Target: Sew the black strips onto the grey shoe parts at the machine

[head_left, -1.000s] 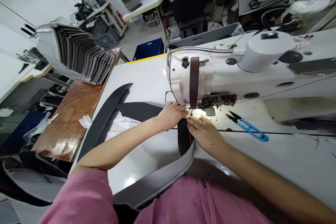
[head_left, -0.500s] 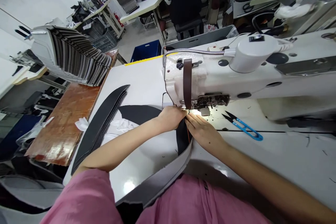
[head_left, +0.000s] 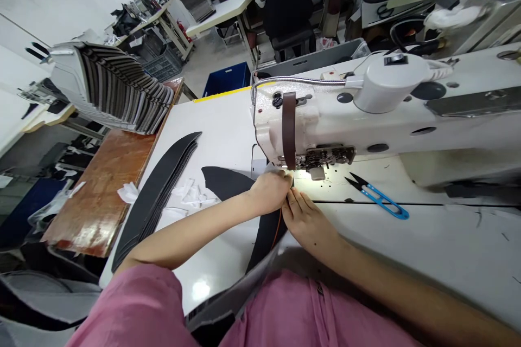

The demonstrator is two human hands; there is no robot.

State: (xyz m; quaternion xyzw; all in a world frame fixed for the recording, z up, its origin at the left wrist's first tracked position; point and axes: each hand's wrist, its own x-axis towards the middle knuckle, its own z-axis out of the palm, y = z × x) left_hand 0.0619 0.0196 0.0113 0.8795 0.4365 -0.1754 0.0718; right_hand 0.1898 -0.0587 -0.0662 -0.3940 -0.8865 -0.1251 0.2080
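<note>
A long curved black piece [head_left: 264, 236] with a grey underside runs from the needle of the white sewing machine [head_left: 325, 119] down over the table edge to my lap. My left hand [head_left: 271, 191] is curled closed on its left side, just in front of the needle. My right hand [head_left: 305, 217] lies with fingers stretched and pressed on the piece's right edge, where an orange seam line shows. Both hands touch each other at the lit needle area.
Blue thread snips [head_left: 380, 198] lie right of the needle. A stack of curved black pieces [head_left: 157, 195] and white scraps [head_left: 187, 195] lie at left. A brown side table [head_left: 106, 190] bears a fanned stack of pieces [head_left: 114, 89]. Another person sits at a far table [head_left: 228, 8].
The black piece has fed through the machine and swung left; its far end now shows beyond my left hand. Both hands slid slightly toward me with it.
</note>
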